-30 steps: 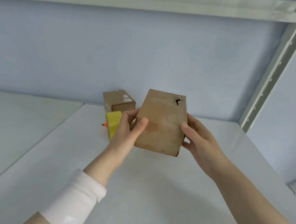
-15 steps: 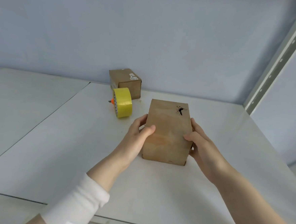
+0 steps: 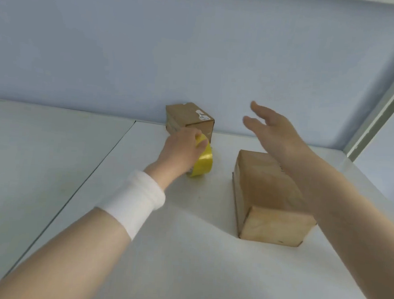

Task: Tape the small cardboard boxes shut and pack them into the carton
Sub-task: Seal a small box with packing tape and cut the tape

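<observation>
A long brown cardboard box lies flat on the white table, right of centre. A second, smaller brown box with a white label stands at the back against the blue wall. In front of it stands a roll of yellow tape on its edge. My left hand is closed over the top of the tape roll. My right hand hovers above the far end of the long box, fingers spread, holding nothing. No carton is in view.
A seam runs between the table and a second white surface on the left. A grey metal upright rises at the right edge. The blue wall closes off the back.
Both hands have let go of the long box, which now rests on the table. My left hand reached left onto the tape roll. My right hand lifted off, open.
</observation>
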Demonstrator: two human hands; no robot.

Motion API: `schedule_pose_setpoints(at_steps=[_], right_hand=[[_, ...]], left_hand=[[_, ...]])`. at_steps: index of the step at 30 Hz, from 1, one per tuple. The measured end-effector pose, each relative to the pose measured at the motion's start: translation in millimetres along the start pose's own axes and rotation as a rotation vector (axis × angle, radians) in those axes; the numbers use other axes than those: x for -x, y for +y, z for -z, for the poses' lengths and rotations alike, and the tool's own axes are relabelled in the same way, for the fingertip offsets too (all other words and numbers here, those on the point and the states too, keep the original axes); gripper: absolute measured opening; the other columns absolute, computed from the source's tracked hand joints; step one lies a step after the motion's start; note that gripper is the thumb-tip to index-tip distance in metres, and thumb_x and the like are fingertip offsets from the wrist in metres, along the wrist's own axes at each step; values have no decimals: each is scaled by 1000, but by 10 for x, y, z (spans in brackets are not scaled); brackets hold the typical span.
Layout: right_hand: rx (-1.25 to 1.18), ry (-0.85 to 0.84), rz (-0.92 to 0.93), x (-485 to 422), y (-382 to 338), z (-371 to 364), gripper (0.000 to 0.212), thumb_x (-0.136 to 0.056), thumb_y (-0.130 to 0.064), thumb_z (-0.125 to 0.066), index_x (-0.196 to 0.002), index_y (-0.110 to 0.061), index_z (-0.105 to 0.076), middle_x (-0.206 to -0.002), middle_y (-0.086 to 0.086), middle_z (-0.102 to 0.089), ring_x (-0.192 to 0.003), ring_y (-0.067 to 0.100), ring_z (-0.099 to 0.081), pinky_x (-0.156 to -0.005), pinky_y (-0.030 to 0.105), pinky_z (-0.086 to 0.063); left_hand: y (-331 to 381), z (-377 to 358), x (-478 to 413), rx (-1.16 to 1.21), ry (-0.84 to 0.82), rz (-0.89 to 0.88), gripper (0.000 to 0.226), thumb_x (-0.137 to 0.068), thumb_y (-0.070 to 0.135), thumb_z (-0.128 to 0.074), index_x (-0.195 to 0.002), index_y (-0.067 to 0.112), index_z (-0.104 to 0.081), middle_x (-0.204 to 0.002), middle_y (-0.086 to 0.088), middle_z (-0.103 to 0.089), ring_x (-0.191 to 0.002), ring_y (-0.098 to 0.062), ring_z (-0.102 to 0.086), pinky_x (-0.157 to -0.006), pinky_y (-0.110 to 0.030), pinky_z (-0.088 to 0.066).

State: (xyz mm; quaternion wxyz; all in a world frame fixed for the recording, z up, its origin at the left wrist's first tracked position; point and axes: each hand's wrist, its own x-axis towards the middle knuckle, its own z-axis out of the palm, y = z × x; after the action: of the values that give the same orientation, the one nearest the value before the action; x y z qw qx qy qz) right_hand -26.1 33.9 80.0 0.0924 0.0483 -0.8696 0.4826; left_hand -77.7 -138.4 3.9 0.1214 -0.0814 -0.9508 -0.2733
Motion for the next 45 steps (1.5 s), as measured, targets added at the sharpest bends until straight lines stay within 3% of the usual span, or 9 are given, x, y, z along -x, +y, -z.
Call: schedule_pose_setpoints(at_steps=[4, 7, 12, 14, 19, 24, 28, 33, 45], right_hand=[[174, -86, 48, -235, -90, -256, 48, -97, -31, -46, -143, -22, -36, -150, -11, -34, -137, 7, -29, -97, 13, -21], [263, -156, 61, -338, -91, -373, 47, -97, -31, -47, -141, -20, -38, -148, -9, -36, -134, 9, -34, -88, 9, -22], [415, -347, 62, -384, -4, -464, 50, -93, -35, -52, -138, -16, -43, -144, -1, -43, -132, 13, -38, -99, 20, -27], [435, -431, 46, -401, 1, -488, 46, -91, -37, -55, -124, -5, -55, -127, 11, -56, -105, 16, -54, -89, 27, -37], [372, -487, 104, -359, -40, -473, 21, -85, -35, -64, -94, -18, -69, -95, 6, -66, -75, 11, -57, -62, 13, -45], [198, -340, 182, -212, -64, -433, 14, -76, -21, -74, -81, -30, -64, -92, 0, -66, -75, 19, -62, -57, 24, -48], [88, -119, 248, -105, -94, -376, 17, -76, -18, -74, -89, -19, -64, -86, -10, -64, -70, -1, -56, -61, 14, -41], [-154, 135, 207, 14, -210, -257, 19, -85, -12, -63, -85, -22, -48, -100, 0, -68, -88, 8, -64, -66, 15, -45], [-1090, 230, -160, 156, -268, 364, 14, -93, -12, -55, -82, -3, -57, -91, 7, -63, -90, 23, -66, -82, 33, -55]], left_hand=[[-65, -40, 295, 10, 299, -288, 33, -85, 50, -48, -89, 21, -64, -99, 5, -62, -97, -16, -57, -82, -28, -33], [-111, -54, 500, 79, 515, -226, 34, -74, 56, -51, -75, 23, -48, -82, 6, -48, -82, -17, -47, -70, -28, -26], [-47, -126, 653, 610, 178, 312, 44, -76, 40, -72, -94, 19, -38, -95, 7, -40, -107, -22, -46, -88, -34, -39], [-6, -142, 657, 873, 33, 498, 54, -74, 39, -74, -105, 22, -34, -114, 4, -40, -120, -19, -40, -90, -30, -37], [75, -142, 667, 1108, -71, 464, 79, -65, 41, -72, -129, 30, -27, -126, 9, -29, -114, -4, -31, -77, -17, -30], [57, -89, 540, 1007, -23, 247, 33, -82, 28, -67, -113, 23, -57, -126, 2, -59, -123, -11, -50, -102, -30, -40], [182, 38, 462, 945, 96, 111, 5, -84, 19, -67, -88, 22, -66, -102, 3, -69, -106, -11, -62, -96, -29, -46], [524, 287, 301, 713, 225, -64, 14, -84, 22, -67, -74, 28, -59, -77, 18, -60, -77, 1, -56, -69, -13, -38], [1264, 340, 210, 554, 261, -310, 25, -88, 23, -62, -68, 23, -47, -79, 7, -58, -81, -10, -52, -65, -13, -36]])
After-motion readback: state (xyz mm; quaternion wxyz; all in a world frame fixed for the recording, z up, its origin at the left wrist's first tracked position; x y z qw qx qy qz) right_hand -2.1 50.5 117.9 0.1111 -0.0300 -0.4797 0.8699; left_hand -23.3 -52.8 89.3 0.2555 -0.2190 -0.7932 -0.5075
